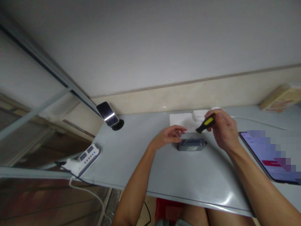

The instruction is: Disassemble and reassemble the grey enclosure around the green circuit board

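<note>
A small dark grey box (192, 145) with a row of ports lies on the grey table (145, 163). My right hand (223, 129) grips a screwdriver with a black and yellow handle (207, 123); its thin shaft slants down to the box's left top. My left hand (169, 136) rests at the box's left end, fingers curled against it, steadying it.
A white sheet (181, 121) and a white adapter with cable (199, 113) lie behind the box. A tablet (270, 155) lies at the right, a cardboard box (279, 99) at the far right. A phone on a stand (108, 114) and a power strip (84, 157) sit left.
</note>
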Motion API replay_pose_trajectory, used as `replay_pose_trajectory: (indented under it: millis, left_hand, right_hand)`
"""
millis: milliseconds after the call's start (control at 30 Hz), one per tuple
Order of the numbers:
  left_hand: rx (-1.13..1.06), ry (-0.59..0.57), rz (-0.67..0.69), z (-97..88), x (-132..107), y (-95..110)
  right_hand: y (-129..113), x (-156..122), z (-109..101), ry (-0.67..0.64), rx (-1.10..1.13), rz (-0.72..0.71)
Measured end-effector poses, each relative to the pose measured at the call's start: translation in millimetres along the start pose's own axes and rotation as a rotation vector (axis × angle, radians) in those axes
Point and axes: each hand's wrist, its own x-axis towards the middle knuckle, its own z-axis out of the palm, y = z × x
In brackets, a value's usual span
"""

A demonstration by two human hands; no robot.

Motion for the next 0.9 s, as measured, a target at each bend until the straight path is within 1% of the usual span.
replay_pose_trajectory:
  millis: [200, 333, 500, 567, 667, 767, 900]
  left_hand:
    - [-0.044, -0.099, -0.033, 1.7, 0.0, -3.4]
    - [-0.087, -0.121, -0.022, 2.3, -0.9, -1.7]
    - [-0.114, -0.118, -0.031, 3.0, -2.2, 3.2]
    - [-0.127, -0.118, -0.038, 3.0, -2.4, 3.8]
    - [-0.15, -0.121, -0.056, 2.8, -2.0, 2.8]
    - [-0.193, -0.152, -0.079, 2.5, -1.2, 0.4]
    - [-0.228, -0.166, -0.108, 1.7, -0.6, -2.7]
  right_hand:
    - [-2.2, -1.9, 1.6, -0.02, -0.066, -0.008]
    - [-7.3, -4.4, 1.0, -0.046, -0.126, -0.026]
    - [-21.2, -7.2, 3.4, -0.12, -0.129, -0.16]
    - [-23.7, -8.1, 3.7, -0.132, -0.125, -0.183]
    - [-21.9, -9.7, 2.4, -0.151, -0.059, -0.155]
    - [-18.9, -11.7, 1.9, -0.168, 0.03, -0.107]
    - [-21.1, -14.1, 5.8, -0.225, 0.132, -0.076]
